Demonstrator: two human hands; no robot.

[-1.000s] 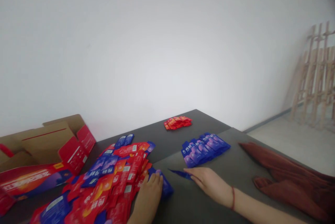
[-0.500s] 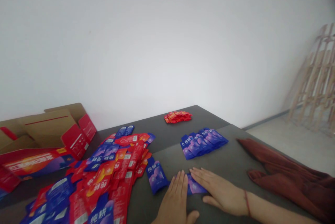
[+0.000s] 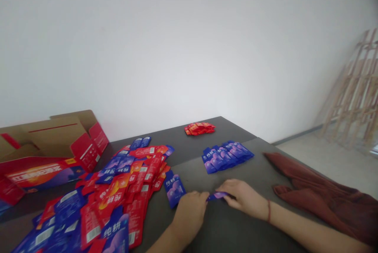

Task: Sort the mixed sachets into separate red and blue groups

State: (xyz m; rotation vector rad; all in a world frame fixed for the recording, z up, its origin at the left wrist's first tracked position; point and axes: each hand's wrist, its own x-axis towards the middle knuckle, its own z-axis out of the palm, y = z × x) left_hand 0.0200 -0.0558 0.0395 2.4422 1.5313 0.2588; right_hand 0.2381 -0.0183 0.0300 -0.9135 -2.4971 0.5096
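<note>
My left hand (image 3: 189, 214) and my right hand (image 3: 242, 198) meet over the dark table (image 3: 224, 229) and pinch a blue sachet (image 3: 217, 196) between their fingertips, one hand at each end. Another blue sachet (image 3: 174, 188) lies flat just left of my left hand. Beyond my hands sits a neat row of blue sachets (image 3: 226, 153). Farther back lies a small stack of red sachets (image 3: 199, 128). A big mixed heap of red and blue sachets (image 3: 112, 198) covers the table to my left.
An open red and brown cardboard box (image 3: 50, 154) stands at the far left against the white wall. A dark red cloth (image 3: 319, 194) lies on the table's right side. Wooden frames (image 3: 354, 95) lean on the wall at the far right.
My left hand left the mixed heap and came right to meet my right hand. Both hands pressed a blue sachet flat on the table, then lifted it by its ends.
</note>
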